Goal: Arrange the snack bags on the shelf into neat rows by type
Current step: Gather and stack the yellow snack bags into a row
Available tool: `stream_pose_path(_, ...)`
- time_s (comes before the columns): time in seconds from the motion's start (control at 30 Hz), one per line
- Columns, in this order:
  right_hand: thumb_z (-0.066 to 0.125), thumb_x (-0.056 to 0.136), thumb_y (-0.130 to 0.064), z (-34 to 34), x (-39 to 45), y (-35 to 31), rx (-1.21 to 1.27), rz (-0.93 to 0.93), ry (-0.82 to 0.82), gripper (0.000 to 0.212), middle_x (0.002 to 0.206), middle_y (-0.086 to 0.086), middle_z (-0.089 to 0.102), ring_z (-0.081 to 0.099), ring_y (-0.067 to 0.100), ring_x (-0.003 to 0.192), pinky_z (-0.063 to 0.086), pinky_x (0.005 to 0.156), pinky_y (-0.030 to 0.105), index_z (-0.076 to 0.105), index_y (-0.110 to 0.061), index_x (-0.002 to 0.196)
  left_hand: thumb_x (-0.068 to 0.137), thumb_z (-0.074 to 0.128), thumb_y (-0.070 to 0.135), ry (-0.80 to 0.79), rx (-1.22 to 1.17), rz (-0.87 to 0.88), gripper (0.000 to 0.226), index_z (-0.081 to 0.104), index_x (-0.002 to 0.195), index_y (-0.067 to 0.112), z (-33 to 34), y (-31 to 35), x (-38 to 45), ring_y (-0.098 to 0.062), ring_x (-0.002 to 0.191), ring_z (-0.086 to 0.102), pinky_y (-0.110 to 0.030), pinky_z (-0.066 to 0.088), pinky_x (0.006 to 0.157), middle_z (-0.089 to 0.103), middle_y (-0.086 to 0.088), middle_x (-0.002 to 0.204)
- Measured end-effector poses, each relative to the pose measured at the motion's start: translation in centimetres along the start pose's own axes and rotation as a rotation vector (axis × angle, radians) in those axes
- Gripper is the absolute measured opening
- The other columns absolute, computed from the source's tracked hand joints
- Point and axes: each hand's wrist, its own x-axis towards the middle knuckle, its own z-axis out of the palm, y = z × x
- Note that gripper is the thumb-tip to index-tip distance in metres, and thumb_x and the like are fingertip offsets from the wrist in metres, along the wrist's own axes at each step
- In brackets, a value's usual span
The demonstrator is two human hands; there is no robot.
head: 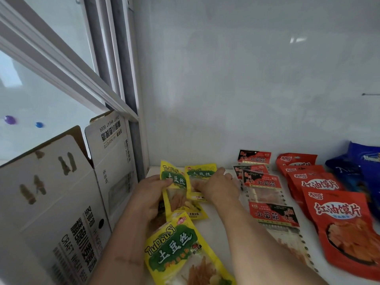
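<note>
The right hand hides the middle of a yellow bag. The nearest yellow bag and a red bag run off the frame. The blue bags are blurred, their print unreadable.

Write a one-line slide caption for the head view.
Both hands, left hand and right hand, straighten yellow snack bags on a white shelf beside rows of red bags.

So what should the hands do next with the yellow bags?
Probably lay the tilted yellow bag that the left hand grips straight, in line with the back yellow bag under the right hand; the red rows already look neat.
</note>
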Motion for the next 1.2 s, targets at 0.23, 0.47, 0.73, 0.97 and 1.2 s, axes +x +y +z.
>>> stream_pose_path(0.23,0.071,0.073,-0.057,0.4,0.8,-0.4,0.084,0.079,-0.033,0.104,0.146,0.012,0.047,0.044,0.033,0.133,0.039,0.104,0.041,0.022,-0.008,0.151,0.106,0.046,0.024,0.092,0.043,0.134,0.020,0.065,0.100,0.028,0.6,-0.4,-0.3,-0.031,0.097,0.072,-0.054,0.058,0.087,0.074,-0.008,0.107)
stream_pose_path(0.47,0.071,0.079,-0.033,0.1,0.7,-1.0,0.261,0.122,-0.039,0.081,0.122,0.010,0.065,0.061,0.030,0.114,0.049,0.090,0.038,0.029,-0.006,0.143,0.098,0.059,0.010,-0.034,0.135,-0.009,0.016,0.071,0.104,0.002,0.3,0.0,-1.3,-0.036,0.073,0.072,-0.050,0.060,0.057,0.075,-0.025,0.096)
stream_pose_path(0.73,0.097,0.034,-0.047,0.3,2.0,-0.4,0.766,0.043,-0.131,0.109,0.092,0.016,0.075,0.074,0.028,0.074,0.062,0.066,0.040,0.046,-0.003,0.121,0.104,0.051,0.015,0.048,0.107,0.050,0.018,0.069,0.102,0.015,-0.6,-0.2,-0.6,-0.029,0.072,0.071,-0.039,0.059,0.065,0.076,-0.011,0.086)
stream_pose_path(0.97,0.082,0.078,-0.008,-1.2,1.6,0.8,0.977,0.059,-0.239,0.020,0.088,0.014,0.077,0.075,0.030,0.079,0.062,0.076,0.047,0.076,-0.006,0.097,0.102,0.056,0.017,0.082,0.085,0.066,0.015,0.071,0.103,0.017,-2.0,0.0,-0.1,-0.032,0.082,0.074,-0.046,0.060,0.076,0.078,-0.011,0.092)
stream_pose_path(1.2,0.077,0.082,-0.002,-1.8,1.8,1.0,1.090,0.039,-0.189,0.024,0.096,0.009,0.077,0.073,0.025,0.084,0.058,0.065,0.033,0.072,-0.013,0.103,0.096,0.064,0.015,0.058,0.062,0.088,0.010,0.073,0.101,0.011,-2.7,0.3,-0.1,-0.028,0.071,0.072,-0.036,0.057,0.066,0.078,-0.012,0.087)
